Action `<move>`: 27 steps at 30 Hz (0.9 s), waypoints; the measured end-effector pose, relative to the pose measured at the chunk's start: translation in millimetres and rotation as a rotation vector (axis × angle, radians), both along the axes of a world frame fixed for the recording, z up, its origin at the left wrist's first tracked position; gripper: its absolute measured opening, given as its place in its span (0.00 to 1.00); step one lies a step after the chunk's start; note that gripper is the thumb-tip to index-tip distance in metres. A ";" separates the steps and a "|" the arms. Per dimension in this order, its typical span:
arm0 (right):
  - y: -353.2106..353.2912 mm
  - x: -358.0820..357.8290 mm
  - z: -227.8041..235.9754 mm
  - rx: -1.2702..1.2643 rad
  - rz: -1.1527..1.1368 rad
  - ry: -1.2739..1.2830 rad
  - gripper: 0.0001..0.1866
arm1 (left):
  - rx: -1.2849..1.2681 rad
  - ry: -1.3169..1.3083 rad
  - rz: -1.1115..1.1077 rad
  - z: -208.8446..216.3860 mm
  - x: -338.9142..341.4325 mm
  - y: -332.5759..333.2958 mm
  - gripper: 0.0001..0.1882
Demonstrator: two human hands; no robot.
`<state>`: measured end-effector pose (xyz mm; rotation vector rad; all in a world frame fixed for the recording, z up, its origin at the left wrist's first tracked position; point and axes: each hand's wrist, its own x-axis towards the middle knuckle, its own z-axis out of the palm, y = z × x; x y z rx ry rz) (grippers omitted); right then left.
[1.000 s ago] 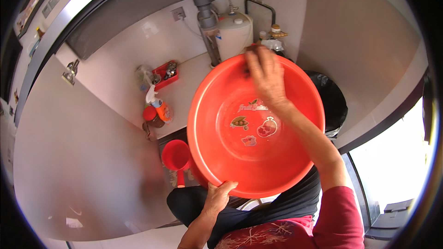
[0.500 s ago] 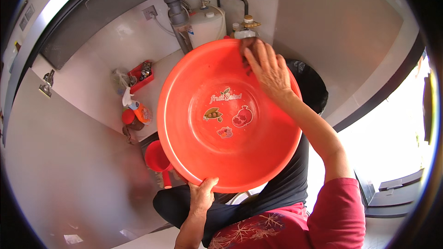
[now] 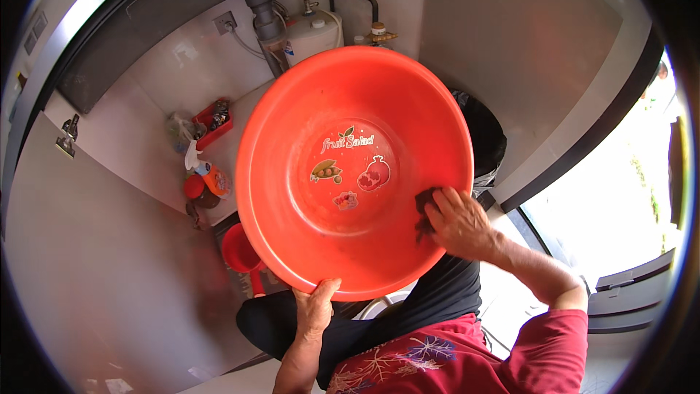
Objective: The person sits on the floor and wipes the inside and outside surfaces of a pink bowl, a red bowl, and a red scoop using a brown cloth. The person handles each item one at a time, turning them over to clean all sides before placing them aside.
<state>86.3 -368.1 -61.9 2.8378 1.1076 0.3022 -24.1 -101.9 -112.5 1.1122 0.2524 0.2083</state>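
Note:
A large round red plastic basin (image 3: 343, 95) is tilted up in front of me, its inside facing me, with printed fruit pictures on the bottom. My left hand (image 3: 314, 309) grips its near rim, thumb over the edge and fingers hidden behind it. On the right inner wall, my right hand (image 3: 464, 225) presses a crumpled dark cloth (image 3: 424, 211) against the plastic. Only part of the cloth shows beyond the fingers.
An opened under-sink cabinet surrounds the basin, with a drain pipe (image 3: 268, 22) and white tank (image 3: 315, 38) at the back. Leftward are a spray bottle (image 3: 214, 179), a small red tray (image 3: 214, 131) and a red dipper (image 3: 240, 248). A black-lined bin (image 3: 485, 138) stands right.
My right hand has moved with the cloth from the basin's far rim down to its right inner wall. The left hand keeps its grip on the near rim.

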 end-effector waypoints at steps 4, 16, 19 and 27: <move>-2.0 74.5 15.7 -0.142 0.069 -0.424 0.22 | 0.032 0.023 0.010 -3.3 -1.5 0.2 0.15; 4.1 101.3 18.4 -0.187 0.150 -0.403 0.15 | -0.108 0.071 0.095 1.6 -1.3 -4.6 0.18; 0.6 48.8 -14.7 -0.056 0.125 -0.197 0.14 | -0.119 0.021 0.003 -12.5 -1.6 3.3 0.21; 99.2 -23.6 -40.5 0.398 0.209 0.787 0.29 | -0.155 0.023 -0.085 -4.7 5.4 3.6 0.27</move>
